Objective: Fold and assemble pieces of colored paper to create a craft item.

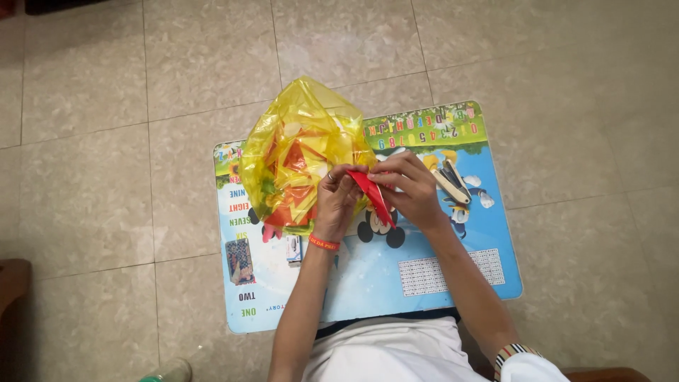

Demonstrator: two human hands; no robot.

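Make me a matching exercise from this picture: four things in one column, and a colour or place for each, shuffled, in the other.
Things:
1. bag
2. paper
3. stapler
4. wristband

Colours or places:
A. orange, on the left wrist
B. lying on the board, right of the hands
C. red, pinched between left hand and right hand
D. yellow, see-through, behind the left hand

Pairs: 1-D, 2-C, 3-B, 4-A
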